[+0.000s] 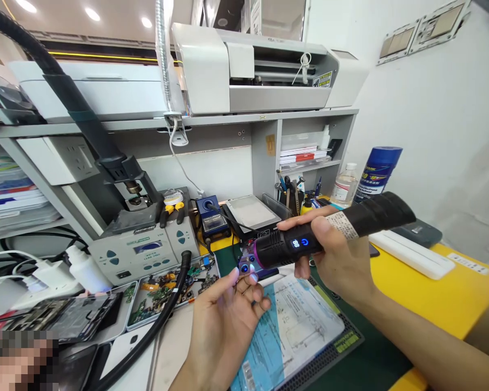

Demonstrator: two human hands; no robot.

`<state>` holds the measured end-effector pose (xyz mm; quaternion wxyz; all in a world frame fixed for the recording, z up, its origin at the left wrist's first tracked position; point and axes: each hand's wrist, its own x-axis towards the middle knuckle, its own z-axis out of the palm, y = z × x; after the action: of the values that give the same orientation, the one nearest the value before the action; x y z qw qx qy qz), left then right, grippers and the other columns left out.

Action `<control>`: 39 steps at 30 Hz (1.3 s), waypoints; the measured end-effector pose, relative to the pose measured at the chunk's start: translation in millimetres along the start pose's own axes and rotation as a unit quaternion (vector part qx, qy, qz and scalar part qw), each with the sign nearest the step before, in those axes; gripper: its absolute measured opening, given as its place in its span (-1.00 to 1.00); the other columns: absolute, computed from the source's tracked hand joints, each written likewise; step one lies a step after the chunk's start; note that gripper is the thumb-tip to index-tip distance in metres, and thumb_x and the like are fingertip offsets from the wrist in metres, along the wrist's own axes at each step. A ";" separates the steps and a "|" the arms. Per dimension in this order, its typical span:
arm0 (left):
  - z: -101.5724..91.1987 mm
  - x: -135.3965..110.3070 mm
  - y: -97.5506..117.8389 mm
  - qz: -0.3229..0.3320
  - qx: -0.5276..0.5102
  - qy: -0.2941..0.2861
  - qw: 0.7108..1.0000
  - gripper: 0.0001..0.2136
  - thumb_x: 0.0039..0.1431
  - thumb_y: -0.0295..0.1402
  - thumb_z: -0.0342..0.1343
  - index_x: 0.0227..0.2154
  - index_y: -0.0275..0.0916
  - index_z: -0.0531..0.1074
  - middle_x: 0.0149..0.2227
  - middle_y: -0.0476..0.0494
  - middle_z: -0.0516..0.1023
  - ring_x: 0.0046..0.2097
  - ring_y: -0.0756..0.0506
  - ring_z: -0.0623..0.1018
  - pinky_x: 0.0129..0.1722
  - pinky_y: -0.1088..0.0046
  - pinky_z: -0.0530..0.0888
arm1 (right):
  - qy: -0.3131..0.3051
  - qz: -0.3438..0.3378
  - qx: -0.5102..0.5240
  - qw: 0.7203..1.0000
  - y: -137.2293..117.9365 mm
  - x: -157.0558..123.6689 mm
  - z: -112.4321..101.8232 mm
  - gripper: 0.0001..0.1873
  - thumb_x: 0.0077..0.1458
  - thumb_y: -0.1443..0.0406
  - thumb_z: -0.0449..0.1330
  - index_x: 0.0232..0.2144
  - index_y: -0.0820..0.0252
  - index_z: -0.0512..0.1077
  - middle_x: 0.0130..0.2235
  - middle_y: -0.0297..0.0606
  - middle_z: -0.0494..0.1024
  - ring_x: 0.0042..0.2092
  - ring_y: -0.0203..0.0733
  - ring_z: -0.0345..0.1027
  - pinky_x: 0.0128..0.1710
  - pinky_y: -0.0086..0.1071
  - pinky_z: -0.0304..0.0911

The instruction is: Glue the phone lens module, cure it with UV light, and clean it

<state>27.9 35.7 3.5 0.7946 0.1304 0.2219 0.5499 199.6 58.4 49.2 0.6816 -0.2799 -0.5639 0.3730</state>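
Note:
My right hand (344, 260) is wrapped round a black handheld UV torch (378, 214) with a lit blue display and power symbol. The torch's head points left and down, and purple light glows at its rim. My left hand (224, 320), palm up, pinches a small part with round lenses (246, 265), which looks like a phone camera piece. The part sits right at the torch's head and catches its violet light. Below both hands lies a blue and white printed plastic packet (297, 326) on a dark green mat (342, 374).
A tray of small circuit boards (158, 298) stands left of my hands, crossed by a black hose (167, 309). Behind are a grey control unit (146, 252), a blue soldering station (212, 217) and pen-like tools. A blue spray can (377, 174) and bottle (344, 184) stand back right.

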 end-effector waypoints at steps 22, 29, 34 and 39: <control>-10.9 -7.5 -0.3 0.397 0.627 0.078 0.665 -0.82 0.20 -0.33 0.20 -0.15 -0.12 0.41 -0.31 0.00 0.47 -0.26 -0.05 0.46 -0.26 0.45 0.39 | 0.058 0.034 0.021 0.998 1.2 12.0 -3.1 -0.72 0.20 0.09 0.22 -0.39 0.16 0.54 -0.23 -0.22 0.70 -0.78 -0.34 0.28 -0.83 -0.38 0.27; -11.1 -11.3 -2.8 0.510 0.682 -0.001 0.524 -0.77 0.22 -0.53 0.13 -0.09 -0.20 0.33 -0.32 0.01 0.41 -0.29 0.01 0.45 -0.25 0.50 0.40 | 0.030 -0.027 -0.010 0.999 1.1 4.7 -3.0 -0.80 0.22 0.15 0.23 -0.36 0.11 0.54 -0.24 -0.25 0.68 -0.74 -0.30 0.32 -0.82 -0.35 0.28; -10.4 -10.8 -3.1 0.520 0.688 -0.011 0.505 -0.77 0.21 -0.55 0.12 -0.09 -0.25 0.34 -0.32 -0.01 0.42 -0.30 0.03 0.45 -0.28 0.51 0.40 | 0.015 -0.058 -0.021 0.998 -2.5 -2.2 -1.0 -0.85 0.20 0.18 0.25 -0.35 0.10 0.55 -0.27 -0.25 0.68 -0.72 -0.28 0.34 -0.82 -0.35 0.26; -10.6 -11.9 -4.1 0.543 0.687 -0.009 0.482 -0.78 0.18 -0.55 0.15 -0.12 -0.27 0.35 -0.34 -0.02 0.42 -0.29 0.01 0.43 -0.25 0.46 0.40 | 0.030 -0.057 -0.023 0.998 -4.2 -4.3 -1.0 -0.83 0.18 0.17 0.27 -0.36 0.12 0.53 -0.28 -0.24 0.68 -0.72 -0.26 0.34 -0.84 -0.35 0.25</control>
<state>22.5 22.8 -5.1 -0.0033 0.7345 0.4068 0.5431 201.0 52.5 50.0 0.7117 -0.2739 -0.5670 0.3114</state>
